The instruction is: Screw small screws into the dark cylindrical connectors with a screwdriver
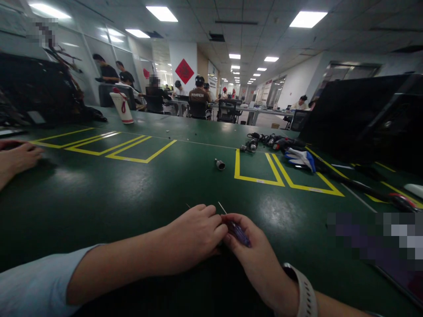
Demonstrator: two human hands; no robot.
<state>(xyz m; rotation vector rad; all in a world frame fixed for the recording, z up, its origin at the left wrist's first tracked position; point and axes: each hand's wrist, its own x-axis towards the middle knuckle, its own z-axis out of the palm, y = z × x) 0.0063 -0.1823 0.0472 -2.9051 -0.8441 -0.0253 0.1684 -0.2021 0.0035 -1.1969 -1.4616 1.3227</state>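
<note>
Both hands meet low on the green tabletop (139, 185). The right hand (251, 251) has its grip pinched on a small screwdriver (238, 232) with a purple handle, its thin shaft pointing up and away. The left hand (194, 235) curls shut against that handle. Beyond them lies a small metal socket (220, 164), well apart.

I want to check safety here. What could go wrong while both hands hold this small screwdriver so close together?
1. The thin shaft of the screwdriver points up between the left hand and right hand; a slip might prick a finger.
2. The small metal part lies loose on the table and could roll away if bumped.
</note>
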